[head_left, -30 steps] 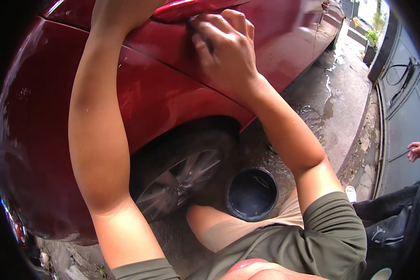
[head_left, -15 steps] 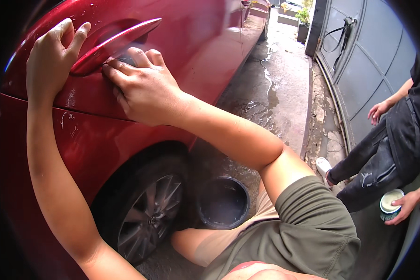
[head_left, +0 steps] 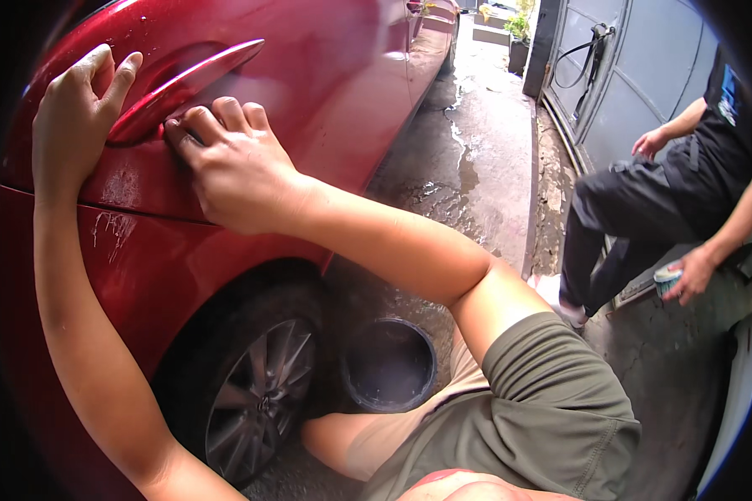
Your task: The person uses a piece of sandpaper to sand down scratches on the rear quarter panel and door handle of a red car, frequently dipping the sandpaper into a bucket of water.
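My left hand [head_left: 75,117] rests flat on the red car door [head_left: 326,108] just left of its handle [head_left: 184,83], while my right hand [head_left: 234,171] presses fingertips under the handle. Below the handle sit the wheel [head_left: 259,401] and a black bucket [head_left: 388,366] (another person crouches well right).

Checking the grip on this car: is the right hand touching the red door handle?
Touching. The head view shows the right hand's fingertips pressed under the door handle.
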The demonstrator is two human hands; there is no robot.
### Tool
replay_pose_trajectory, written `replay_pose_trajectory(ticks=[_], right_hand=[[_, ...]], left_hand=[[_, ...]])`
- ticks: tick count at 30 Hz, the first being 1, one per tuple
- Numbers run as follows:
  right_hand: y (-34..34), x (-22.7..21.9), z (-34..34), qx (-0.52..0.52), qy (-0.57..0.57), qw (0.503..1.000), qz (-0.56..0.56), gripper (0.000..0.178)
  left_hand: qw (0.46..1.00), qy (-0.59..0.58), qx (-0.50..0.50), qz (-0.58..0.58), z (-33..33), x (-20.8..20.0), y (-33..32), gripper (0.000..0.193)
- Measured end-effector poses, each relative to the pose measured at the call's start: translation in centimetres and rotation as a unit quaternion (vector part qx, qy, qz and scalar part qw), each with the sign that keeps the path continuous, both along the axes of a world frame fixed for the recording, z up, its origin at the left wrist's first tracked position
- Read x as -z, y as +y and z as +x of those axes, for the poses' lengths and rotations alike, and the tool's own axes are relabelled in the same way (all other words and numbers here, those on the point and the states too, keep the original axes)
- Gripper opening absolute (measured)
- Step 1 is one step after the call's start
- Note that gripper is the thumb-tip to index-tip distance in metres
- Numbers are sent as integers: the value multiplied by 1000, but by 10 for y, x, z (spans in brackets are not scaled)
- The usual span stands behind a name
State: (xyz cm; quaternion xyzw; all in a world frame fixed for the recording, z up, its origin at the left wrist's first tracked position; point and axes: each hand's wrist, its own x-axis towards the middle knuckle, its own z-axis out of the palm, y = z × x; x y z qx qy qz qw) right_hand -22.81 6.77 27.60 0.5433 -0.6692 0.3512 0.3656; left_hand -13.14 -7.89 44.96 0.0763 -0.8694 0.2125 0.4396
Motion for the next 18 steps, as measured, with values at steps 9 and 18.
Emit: replay_pose_trajectory(ticks=[9,18], right_hand=[[-12,-4,-32,72,9,996,-50,63],[-15,-14,-23,39,-53,998,-12,57]], left_hand=[[999,-39,-12,14,-10,-8,1,60],[991,84,79,-65,-20,-2,-13,55]])
